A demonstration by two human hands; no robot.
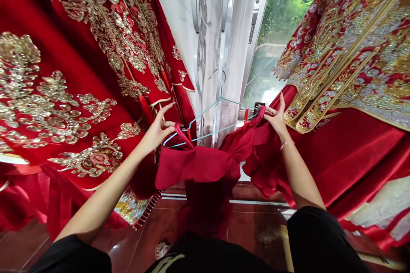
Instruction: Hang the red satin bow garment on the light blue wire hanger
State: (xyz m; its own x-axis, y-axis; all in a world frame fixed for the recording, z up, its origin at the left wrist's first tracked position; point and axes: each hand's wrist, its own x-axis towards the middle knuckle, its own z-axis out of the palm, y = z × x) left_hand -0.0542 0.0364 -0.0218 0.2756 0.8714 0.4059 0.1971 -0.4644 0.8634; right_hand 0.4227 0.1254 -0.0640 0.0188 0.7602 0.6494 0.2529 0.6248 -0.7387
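A red satin dress (pixel 198 162) hangs in front of me on a thin light-blue wire hanger (pixel 208 108) with a metal hook. My left hand (pixel 156 133) pinches the dress's left strap by the hanger's left end, one finger stretched upward. At the opposite end, my right hand (pixel 276 117) grips the other strap, thumb pointing up. Beside those fingers a black clip (pixel 259 106) shows on the hanger. The hook stands free in the air, touching no rail that I can see. Ruffled red fabric droops below my right hand.
Red gowns with gold sequins (pixel 96 153) fill the left side. A beaded red-and-gold jacket (pixel 339 51) over a red skirt hangs on the right. Behind the hanger are a white metal rack (pixel 200 42), white curtains and a window (pixel 272 51). The floor (pixel 153 230) is dark red tile.
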